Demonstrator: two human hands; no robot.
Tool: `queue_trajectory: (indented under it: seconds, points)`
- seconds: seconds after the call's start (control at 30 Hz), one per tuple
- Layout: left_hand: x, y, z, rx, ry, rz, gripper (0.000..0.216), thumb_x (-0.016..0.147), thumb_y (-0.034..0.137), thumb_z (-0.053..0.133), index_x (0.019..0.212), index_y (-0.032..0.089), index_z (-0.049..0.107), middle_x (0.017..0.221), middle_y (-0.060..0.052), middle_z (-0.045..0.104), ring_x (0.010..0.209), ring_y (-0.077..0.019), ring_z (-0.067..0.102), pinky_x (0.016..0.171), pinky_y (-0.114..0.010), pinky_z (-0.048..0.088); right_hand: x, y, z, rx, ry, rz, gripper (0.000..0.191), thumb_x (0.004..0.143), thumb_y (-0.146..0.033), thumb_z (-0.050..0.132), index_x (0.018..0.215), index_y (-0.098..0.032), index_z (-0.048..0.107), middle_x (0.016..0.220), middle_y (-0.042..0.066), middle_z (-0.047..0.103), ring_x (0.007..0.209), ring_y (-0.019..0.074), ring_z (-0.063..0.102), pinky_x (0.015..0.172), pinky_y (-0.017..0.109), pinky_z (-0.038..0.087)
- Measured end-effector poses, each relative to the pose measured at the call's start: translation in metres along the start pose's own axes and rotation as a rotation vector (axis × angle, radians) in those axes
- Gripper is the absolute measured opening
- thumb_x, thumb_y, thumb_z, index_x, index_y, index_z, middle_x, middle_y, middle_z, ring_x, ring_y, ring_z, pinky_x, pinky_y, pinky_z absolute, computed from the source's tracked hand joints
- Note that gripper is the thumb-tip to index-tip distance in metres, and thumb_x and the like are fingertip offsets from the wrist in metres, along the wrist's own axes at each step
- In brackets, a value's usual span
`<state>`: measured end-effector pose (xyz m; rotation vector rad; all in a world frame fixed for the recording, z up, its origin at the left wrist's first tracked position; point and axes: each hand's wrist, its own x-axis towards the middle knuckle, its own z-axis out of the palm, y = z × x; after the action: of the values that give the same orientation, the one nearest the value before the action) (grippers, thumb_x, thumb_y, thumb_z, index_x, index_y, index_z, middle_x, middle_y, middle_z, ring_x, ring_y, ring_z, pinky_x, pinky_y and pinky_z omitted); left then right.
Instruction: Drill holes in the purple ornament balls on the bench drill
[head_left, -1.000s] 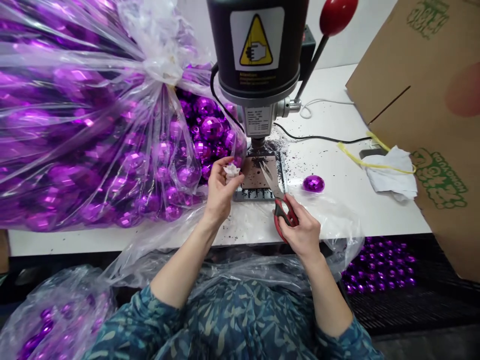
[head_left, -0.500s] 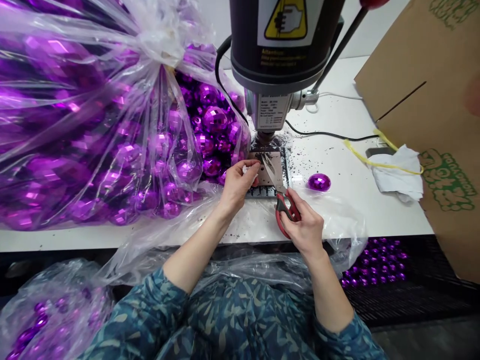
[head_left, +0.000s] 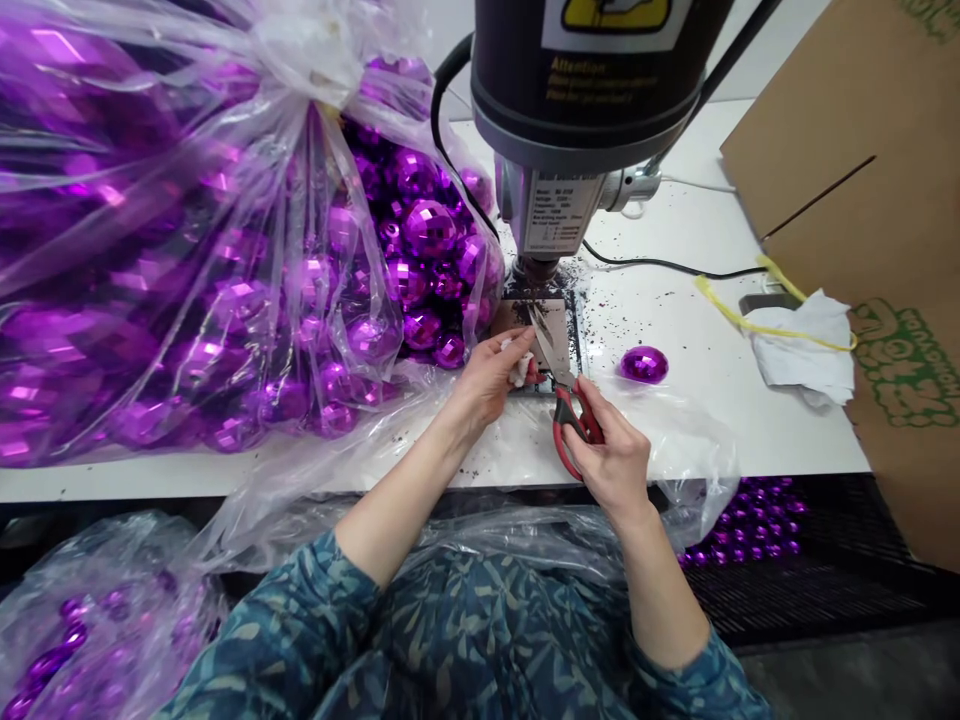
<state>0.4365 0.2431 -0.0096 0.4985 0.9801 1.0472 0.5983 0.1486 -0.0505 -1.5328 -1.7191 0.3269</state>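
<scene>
My right hand (head_left: 616, 446) is closed round the red and black handles of a pair of scissors (head_left: 562, 378), whose blades point up and to the left. Close to those blades, my left hand (head_left: 491, 375) is closed on a crumpled white tissue (head_left: 519, 372); its fingertips are by the blade. Both hands are over the front of the drill press base plate (head_left: 556, 325), which is strewn with dark shavings. A single faceted purple ball (head_left: 643, 365) lies on the table to the right of the scissors.
The drill press (head_left: 585, 100) stands over the plate. At left bulges a clear bag of purple balls (head_left: 225, 260). A cardboard box (head_left: 862, 200), white cloth (head_left: 802, 345) and yellow tie (head_left: 739, 315) are at right. Loose plastic film (head_left: 420, 440) drapes over the table edge; a black crate (head_left: 832, 560) sits below.
My left hand has shifted slightly right, bringing its fingertips up to the scissor blades. The right hand keeps its hold on the scissors. The camera view has shifted a little.
</scene>
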Motion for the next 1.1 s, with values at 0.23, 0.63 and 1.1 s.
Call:
queue_trajectory:
  seconds: [0.23,0.63,1.1]
  points:
    - [0.001,0.001,0.004,-0.055,-0.073,-0.059,0.036,0.074,0.04,0.09,0.09,0.014,0.071,0.052,0.006,0.058,0.045,-0.0059,0.052,0.048,-0.017,0.044,-0.002,0.001,0.003,0.073,-0.035,0.033,0.054,0.088,-0.026,0.063,0.141,-0.023,0.06,0.123,0.004,0.077,0.104,0.0177,0.077,0.093,0.029,0.065]
    - [0.004,-0.001,0.004,-0.065,-0.095,-0.09,0.037,0.074,0.04,0.089,0.096,0.015,0.072,0.051,0.007,0.056,0.043,-0.0056,0.049,0.049,-0.017,0.047,-0.001,0.003,-0.001,0.157,-0.091,0.076,0.052,0.089,-0.028,0.064,0.141,-0.02,0.06,0.121,0.005,0.077,0.101,0.0161,0.078,0.09,0.027,0.065]
    - [0.012,-0.01,-0.005,0.229,0.155,0.537,0.026,0.082,0.039,0.082,0.103,0.023,0.079,0.083,0.0,0.069,0.055,-0.0065,0.051,0.05,-0.02,0.044,0.006,-0.002,-0.009,0.037,-0.003,0.061,0.052,0.078,-0.024,0.069,0.13,-0.024,0.068,0.109,0.003,0.08,0.088,0.0164,0.078,0.091,0.031,0.066]
